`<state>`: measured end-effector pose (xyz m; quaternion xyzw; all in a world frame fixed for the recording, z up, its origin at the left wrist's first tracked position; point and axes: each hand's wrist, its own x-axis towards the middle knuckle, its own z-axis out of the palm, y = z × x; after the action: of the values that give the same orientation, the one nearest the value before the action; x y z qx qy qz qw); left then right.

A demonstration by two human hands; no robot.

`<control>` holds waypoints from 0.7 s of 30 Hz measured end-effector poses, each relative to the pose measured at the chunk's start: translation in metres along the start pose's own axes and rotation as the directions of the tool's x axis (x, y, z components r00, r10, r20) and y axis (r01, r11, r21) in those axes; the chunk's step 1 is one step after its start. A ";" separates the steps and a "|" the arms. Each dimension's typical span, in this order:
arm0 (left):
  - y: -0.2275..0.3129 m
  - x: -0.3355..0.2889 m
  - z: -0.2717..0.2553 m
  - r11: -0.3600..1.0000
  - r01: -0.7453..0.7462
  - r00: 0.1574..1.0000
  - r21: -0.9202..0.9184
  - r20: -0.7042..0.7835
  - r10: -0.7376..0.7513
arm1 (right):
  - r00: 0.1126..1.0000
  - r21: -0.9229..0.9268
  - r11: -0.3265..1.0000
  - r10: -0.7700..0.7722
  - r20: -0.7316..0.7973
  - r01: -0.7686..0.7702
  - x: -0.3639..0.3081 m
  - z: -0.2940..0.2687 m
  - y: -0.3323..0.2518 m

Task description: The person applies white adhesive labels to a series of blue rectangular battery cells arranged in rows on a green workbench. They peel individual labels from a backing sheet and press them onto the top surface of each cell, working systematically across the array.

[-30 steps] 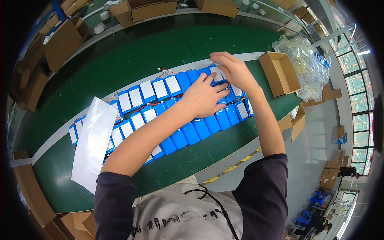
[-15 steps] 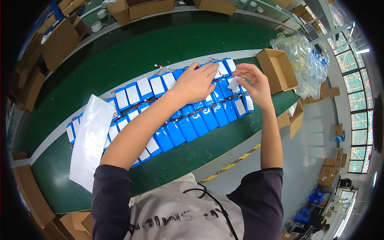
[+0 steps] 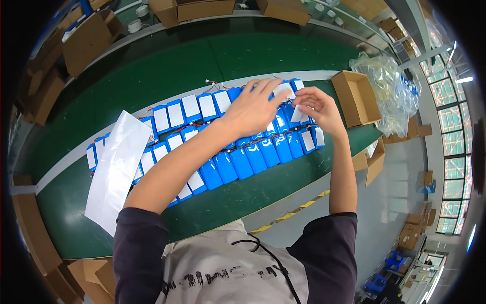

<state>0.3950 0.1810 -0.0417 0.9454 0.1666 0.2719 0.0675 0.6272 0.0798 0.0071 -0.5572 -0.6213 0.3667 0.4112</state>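
Blue battery packs (image 3: 220, 168) with thin red and black leads lie in two long rows, many bearing a white rectangular pad. My left hand (image 3: 253, 109) rests over the far row, its fingers stretched out. Beside its fingertips and thumb, a white pad (image 3: 284, 90) sits on the packs. To the right, my right hand (image 3: 320, 108) has bent fingers and pinches a small white pad (image 3: 298, 115) low over the packs. Its fingertips partly hide that pad. A large white sheet (image 3: 115, 169) lies across the left end of the rows, partly behind my left forearm.
The packs lie on a green tabletop (image 3: 174, 66) with a pale strip. An open cardboard box (image 3: 356, 99) stands at the right end, with clear plastic bags (image 3: 387, 91) beside it. More cardboard boxes (image 3: 205, 10) line the far side. Yellow-black tape (image 3: 291, 213) marks the floor.
The view has shifted slightly. My right hand has brought its white pad lower, against the packs. My left fingers have drawn back a little from the white pad at the far row.
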 end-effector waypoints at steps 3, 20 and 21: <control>0.018 -0.014 -0.010 0.981 -0.143 0.989 -0.130 0.028 0.147 | 0.999 0.048 0.998 0.038 0.015 -0.039 0.002 0.002 0.003; 0.026 -0.038 -0.006 0.993 -0.114 0.986 0.039 0.130 0.108 | 0.906 -0.557 0.821 -0.326 -0.271 0.129 0.009 0.046 0.022; 0.027 -0.047 -0.012 0.982 -0.164 0.982 0.088 0.111 0.154 | 0.892 -0.629 0.764 -0.375 -0.253 0.143 0.010 0.049 0.018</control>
<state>0.3582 0.1394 -0.0487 0.9706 0.0998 0.2187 0.0080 0.5889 0.0921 -0.0272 -0.6223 -0.6892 -0.0180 0.3707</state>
